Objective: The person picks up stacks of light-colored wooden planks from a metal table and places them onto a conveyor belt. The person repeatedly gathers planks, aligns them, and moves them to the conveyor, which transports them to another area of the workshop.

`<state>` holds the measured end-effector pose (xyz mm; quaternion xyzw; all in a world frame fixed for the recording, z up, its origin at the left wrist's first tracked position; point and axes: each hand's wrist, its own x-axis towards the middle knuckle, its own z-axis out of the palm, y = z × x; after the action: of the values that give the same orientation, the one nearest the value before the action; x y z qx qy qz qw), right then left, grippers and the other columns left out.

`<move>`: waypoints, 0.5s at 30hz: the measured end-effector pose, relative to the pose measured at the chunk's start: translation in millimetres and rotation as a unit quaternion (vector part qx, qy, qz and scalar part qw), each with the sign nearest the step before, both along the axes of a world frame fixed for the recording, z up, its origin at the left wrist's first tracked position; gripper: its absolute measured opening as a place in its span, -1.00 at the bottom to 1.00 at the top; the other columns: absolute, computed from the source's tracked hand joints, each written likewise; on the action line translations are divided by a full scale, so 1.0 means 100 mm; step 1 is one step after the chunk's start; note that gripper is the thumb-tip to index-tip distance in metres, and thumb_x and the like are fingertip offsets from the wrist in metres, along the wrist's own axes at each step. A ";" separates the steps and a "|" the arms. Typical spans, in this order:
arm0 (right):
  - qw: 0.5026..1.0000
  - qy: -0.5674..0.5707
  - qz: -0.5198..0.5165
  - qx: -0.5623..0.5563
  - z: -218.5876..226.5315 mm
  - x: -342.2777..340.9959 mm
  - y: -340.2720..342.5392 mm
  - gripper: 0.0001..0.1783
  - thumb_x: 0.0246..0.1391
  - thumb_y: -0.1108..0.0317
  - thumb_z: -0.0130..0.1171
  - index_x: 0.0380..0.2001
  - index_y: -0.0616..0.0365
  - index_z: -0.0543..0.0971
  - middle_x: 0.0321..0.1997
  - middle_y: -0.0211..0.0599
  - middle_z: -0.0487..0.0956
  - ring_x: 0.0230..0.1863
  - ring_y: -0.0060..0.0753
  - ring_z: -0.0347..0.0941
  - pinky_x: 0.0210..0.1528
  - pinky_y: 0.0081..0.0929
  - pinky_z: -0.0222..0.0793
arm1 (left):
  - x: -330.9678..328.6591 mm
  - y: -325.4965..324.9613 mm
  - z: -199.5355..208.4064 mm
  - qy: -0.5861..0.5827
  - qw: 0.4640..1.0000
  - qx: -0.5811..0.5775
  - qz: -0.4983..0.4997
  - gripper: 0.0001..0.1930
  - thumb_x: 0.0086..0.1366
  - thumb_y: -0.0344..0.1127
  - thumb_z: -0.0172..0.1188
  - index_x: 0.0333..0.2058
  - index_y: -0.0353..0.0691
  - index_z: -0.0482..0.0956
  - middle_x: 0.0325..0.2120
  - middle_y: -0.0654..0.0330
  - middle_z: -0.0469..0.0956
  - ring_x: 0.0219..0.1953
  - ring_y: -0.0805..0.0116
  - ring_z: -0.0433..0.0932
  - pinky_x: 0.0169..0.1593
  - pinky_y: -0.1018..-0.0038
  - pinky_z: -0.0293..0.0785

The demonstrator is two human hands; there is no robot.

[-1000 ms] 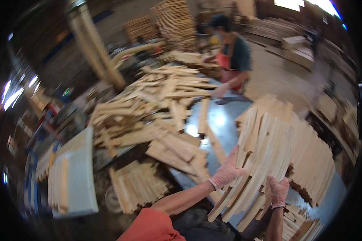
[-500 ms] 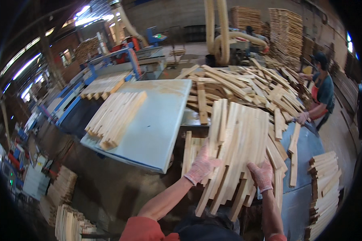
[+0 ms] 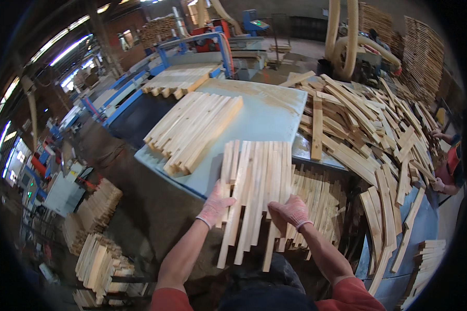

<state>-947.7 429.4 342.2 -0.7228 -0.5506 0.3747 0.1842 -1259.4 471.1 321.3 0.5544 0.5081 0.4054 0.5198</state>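
Observation:
Between my gloved hands hangs a bundle of wooden strips (image 3: 257, 181), pale and side by side, their near ends uneven. My left hand (image 3: 216, 203) grips its left edge, the thumb lying over the top. On the right edge my right hand (image 3: 290, 211) is closed in the same way. The bundle's far end overlaps the near right part of a pale blue-grey table (image 3: 264, 111); whether it touches the surface I cannot tell. A second row of strips (image 3: 194, 129) lies on that table, left of the bundle. My fingers under the strips are hidden.
More strips (image 3: 319, 202) sit low behind my right forearm. A big loose heap of wood pieces (image 3: 368, 119) covers the right side, where a co-worker (image 3: 451, 166) stands. A blue-framed machine (image 3: 192, 44) adjoins the table's far left. Stacked strips (image 3: 101, 262) stand at lower left.
My view has turned left. Both hands have carried the bundle away from the heap side to the near right edge of the pale table. My grip stays closed.

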 end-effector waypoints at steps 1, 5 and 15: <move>0.999 -0.026 -0.018 0.040 -0.13 -0.04 0.11 0.01 -0.10 -0.41 0.47 -0.03 0.49 0.70 -0.14 0.34 0.74 -0.06 0.13 0.77 0.01 -0.10 0.69 | 0.04 0.13 0.06 0.006 1.000 -0.012 -0.016 -0.12 0.22 -0.43 0.44 0.49 -0.21 0.24 0.20 0.11 0.54 0.20 0.31 0.52 0.32 0.35 0.45; 0.997 -0.034 -0.060 -0.017 -0.17 -0.14 0.68 0.02 -0.05 -0.46 0.43 -0.05 0.48 0.70 -0.14 0.31 0.75 -0.08 0.20 0.76 -0.01 -0.07 0.69 | -0.02 1.02 0.06 0.090 0.994 -0.032 -0.057 -0.18 0.28 -0.21 0.52 0.42 -0.21 0.31 0.16 0.12 0.56 0.17 0.31 0.53 0.29 0.33 0.47; 0.990 0.038 -0.134 0.022 -0.13 -0.45 2.04 0.07 0.02 -0.47 0.40 0.19 0.39 0.56 0.21 0.28 0.61 0.24 0.22 0.60 0.29 -0.05 0.53 | 0.31 2.92 0.26 0.588 0.794 0.148 -0.042 0.13 0.27 0.31 0.39 0.57 -0.29 0.10 0.56 -0.18 0.16 0.60 -0.09 0.14 0.59 0.10 0.13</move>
<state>-993.0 633.8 329.0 -0.7710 -0.4491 0.3619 0.2698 -1228.4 762.6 347.2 0.7768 0.6258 0.0500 0.0488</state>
